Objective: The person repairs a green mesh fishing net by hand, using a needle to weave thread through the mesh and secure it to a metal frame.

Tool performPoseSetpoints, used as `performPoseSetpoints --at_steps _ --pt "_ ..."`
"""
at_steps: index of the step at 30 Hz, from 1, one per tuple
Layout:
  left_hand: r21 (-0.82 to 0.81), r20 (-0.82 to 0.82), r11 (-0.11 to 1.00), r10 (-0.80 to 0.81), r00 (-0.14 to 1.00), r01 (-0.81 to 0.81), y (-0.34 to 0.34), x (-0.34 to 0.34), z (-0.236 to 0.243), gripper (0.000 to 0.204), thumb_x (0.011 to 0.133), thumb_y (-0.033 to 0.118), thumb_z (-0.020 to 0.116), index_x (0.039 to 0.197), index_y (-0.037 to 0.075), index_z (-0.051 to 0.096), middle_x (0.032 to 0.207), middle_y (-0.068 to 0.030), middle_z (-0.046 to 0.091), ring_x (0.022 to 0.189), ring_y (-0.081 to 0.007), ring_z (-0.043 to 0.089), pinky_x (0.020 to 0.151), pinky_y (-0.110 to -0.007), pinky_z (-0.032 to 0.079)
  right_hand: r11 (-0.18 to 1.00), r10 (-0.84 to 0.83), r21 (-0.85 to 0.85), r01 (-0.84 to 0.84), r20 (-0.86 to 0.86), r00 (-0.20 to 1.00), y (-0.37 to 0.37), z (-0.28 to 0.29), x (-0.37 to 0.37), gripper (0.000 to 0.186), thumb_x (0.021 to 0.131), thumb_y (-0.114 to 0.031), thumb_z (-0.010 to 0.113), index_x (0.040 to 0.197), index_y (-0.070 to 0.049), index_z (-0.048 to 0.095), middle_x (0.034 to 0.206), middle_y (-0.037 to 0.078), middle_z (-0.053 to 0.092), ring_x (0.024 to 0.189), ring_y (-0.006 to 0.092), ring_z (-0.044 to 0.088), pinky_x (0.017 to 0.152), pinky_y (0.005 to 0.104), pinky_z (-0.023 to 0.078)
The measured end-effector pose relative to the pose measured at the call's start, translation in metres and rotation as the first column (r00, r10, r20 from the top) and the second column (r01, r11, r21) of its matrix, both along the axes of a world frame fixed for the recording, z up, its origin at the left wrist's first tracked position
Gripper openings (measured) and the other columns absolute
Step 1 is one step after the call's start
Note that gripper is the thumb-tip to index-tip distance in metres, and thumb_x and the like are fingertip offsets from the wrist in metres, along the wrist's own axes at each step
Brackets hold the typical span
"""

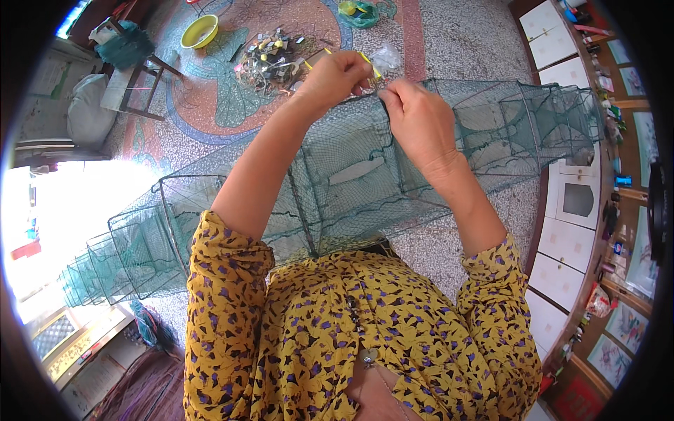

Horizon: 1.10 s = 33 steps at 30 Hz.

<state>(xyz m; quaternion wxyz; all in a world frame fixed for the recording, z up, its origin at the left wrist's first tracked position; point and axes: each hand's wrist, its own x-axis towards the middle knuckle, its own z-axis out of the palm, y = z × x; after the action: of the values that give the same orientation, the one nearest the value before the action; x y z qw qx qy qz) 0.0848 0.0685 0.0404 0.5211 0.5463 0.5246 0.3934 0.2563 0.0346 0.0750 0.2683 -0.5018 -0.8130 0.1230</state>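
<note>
A long green mesh fish trap (354, 172), stretched over dark rectangular frames, lies across in front of me from lower left to upper right. My right hand (421, 123) is closed at its far upper edge, thumb and fingers pinching the netting beside a frame. Just left of it and slightly higher, my left hand (338, 78) is raised with its fingers pinched together. What the left fingers hold, if anything, is too small to make out. A thin yellow edge (370, 64) shows behind the left fingers; its kind is unclear.
On the patterned floor beyond the trap sit a heap of small mixed parts and cords (270, 59), a yellow basin (199, 32) and a green plastic bag (359, 12). A stool (140, 88) stands far left. White cabinets (565, 242) line the right side.
</note>
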Motion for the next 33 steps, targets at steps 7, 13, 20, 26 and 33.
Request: performPoseSetpoints --at_steps 7,13,20,26,33 --pt "0.121 0.198 0.992 0.020 0.980 -0.045 0.000 -0.002 0.008 0.018 0.095 0.020 0.056 0.095 0.003 0.061 0.076 -0.0006 0.060 0.067 -0.0078 0.053 0.063 -0.022 0.045 0.987 0.069 -0.134 -0.091 -0.162 0.984 0.037 -0.015 -0.005 0.024 0.086 -0.030 0.063 0.089 -0.006 0.064 0.079 0.014 0.067 0.070 0.0351 0.063 0.062 0.0414 0.049" --pt "0.042 0.108 0.999 0.026 0.994 -0.030 -0.004 -0.004 0.006 0.018 0.093 0.020 0.058 0.098 0.003 0.063 0.082 -0.0003 0.063 0.071 -0.0082 0.057 0.068 -0.022 0.047 0.979 0.205 0.075 -0.192 -0.452 0.868 0.035 0.035 -0.012 0.024 0.087 -0.031 0.064 0.081 -0.008 0.067 0.071 0.008 0.067 0.060 0.0218 0.064 0.054 0.0301 0.048" --pt "0.159 0.059 0.959 -0.245 0.968 0.233 -0.001 0.000 0.001 0.022 0.090 0.013 0.062 0.110 0.004 0.063 0.097 0.0026 0.062 0.085 -0.0041 0.053 0.078 -0.022 0.044 0.925 0.381 0.324 -0.200 -0.780 0.497 0.047 0.146 0.021 0.021 0.097 -0.021 0.050 0.091 -0.006 0.063 0.076 0.005 0.065 0.041 0.0011 0.043 0.034 0.0139 0.029" --pt "0.176 0.002 0.934 -0.317 0.949 0.311 -0.002 0.003 0.008 0.021 0.091 0.022 0.062 0.101 0.005 0.068 0.092 0.0024 0.062 0.080 -0.0051 0.051 0.080 -0.023 0.043 0.971 0.155 0.117 -0.208 -0.972 0.175 0.066 0.146 0.047 0.022 0.097 -0.027 0.051 0.091 -0.008 0.061 0.072 0.001 0.062 0.040 -0.0002 0.038 0.037 0.0153 0.026" --pt "0.045 -0.104 0.995 -0.089 0.991 0.094 0.012 0.001 0.015 0.024 0.093 0.029 0.058 0.095 0.005 0.065 0.088 0.0013 0.065 0.079 -0.0067 0.056 0.074 -0.023 0.046 0.958 0.229 -0.002 -0.286 -0.592 0.773 0.045 0.101 0.061 0.017 0.092 -0.024 0.060 0.092 -0.009 0.068 0.069 -0.003 0.062 0.056 0.0033 0.050 0.050 0.0177 0.039"
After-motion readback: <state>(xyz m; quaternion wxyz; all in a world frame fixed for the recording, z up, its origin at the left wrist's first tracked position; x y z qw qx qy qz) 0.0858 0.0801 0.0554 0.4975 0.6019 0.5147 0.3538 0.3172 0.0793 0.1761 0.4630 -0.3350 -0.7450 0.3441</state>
